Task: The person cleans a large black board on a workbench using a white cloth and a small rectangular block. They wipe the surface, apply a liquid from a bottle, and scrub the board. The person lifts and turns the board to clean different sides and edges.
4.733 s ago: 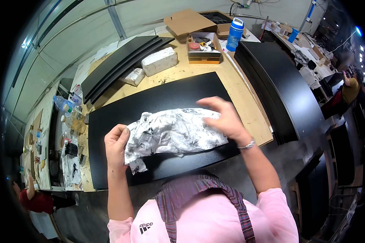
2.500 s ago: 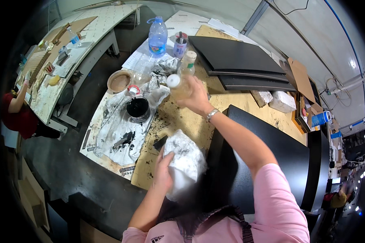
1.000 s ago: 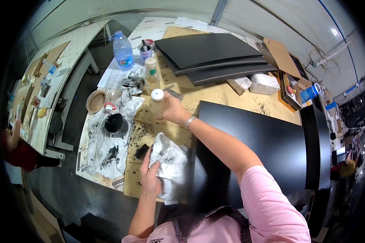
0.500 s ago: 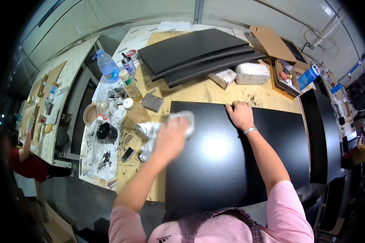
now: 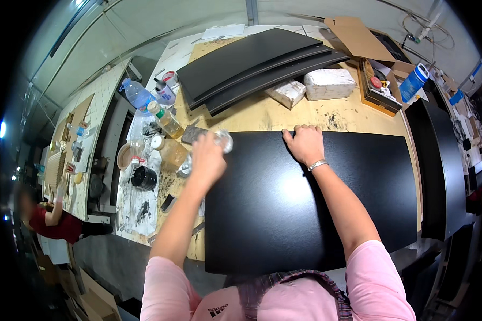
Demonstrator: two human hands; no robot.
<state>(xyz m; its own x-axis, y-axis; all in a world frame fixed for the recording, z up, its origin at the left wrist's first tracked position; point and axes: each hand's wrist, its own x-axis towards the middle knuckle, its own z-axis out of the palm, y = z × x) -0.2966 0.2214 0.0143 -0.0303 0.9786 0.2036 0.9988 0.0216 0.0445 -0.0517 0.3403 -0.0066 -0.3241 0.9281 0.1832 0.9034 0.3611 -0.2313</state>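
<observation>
A large black panel (image 5: 326, 214) lies flat on the wooden workbench in front of me. My left hand (image 5: 208, 160) is closed on a crumpled white cloth (image 5: 224, 141) at the panel's far left corner. Part of the cloth hangs beneath that hand, beside a bottle of yellowish liquid (image 5: 172, 153). My right hand (image 5: 307, 144) rests on the panel's far edge, fingers spread and curled over it, holding nothing. A grey block (image 5: 193, 134) lies just beyond my left hand.
Curved black panels (image 5: 251, 64) are stacked at the back, next to wrapped white blocks (image 5: 330, 84). Bottles and a black jar (image 5: 144, 178) stand at the left on stained paper. An open box (image 5: 377, 91) and a blue canister (image 5: 414, 83) are at the right. Another person (image 5: 56, 223) works far left.
My left hand has moved left and away from me with the cloth, to the panel's far left corner. The right hand stays on the far edge. The view has shifted slightly.
</observation>
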